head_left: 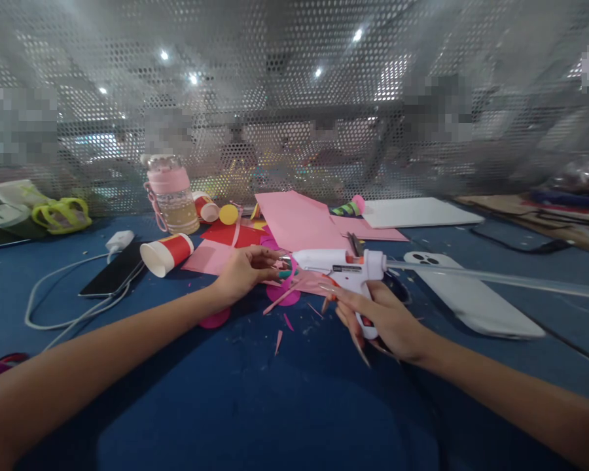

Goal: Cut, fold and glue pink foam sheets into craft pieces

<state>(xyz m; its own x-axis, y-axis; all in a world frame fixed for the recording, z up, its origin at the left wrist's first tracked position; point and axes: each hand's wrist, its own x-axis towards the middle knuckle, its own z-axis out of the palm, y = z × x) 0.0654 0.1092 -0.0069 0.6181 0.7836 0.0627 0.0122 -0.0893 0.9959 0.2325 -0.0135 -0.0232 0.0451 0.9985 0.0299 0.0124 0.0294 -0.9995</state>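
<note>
The right hand point(390, 320) is clamped on the glue gun point(346, 268). The left hand point(245, 269) pinches a pink strip point(287, 261) at the nozzle; fingertips this close risk a burn.

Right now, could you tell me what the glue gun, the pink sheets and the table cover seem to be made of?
Glue gun: white plastic, smooth with a slight sheen, held in the right hand. Pink sheets: probably craft paper or thin foam, matte, flat, with cut edges. Table cover: looks like blue felt or fabric, dull and non-reflective, holding small scraps.
</note>
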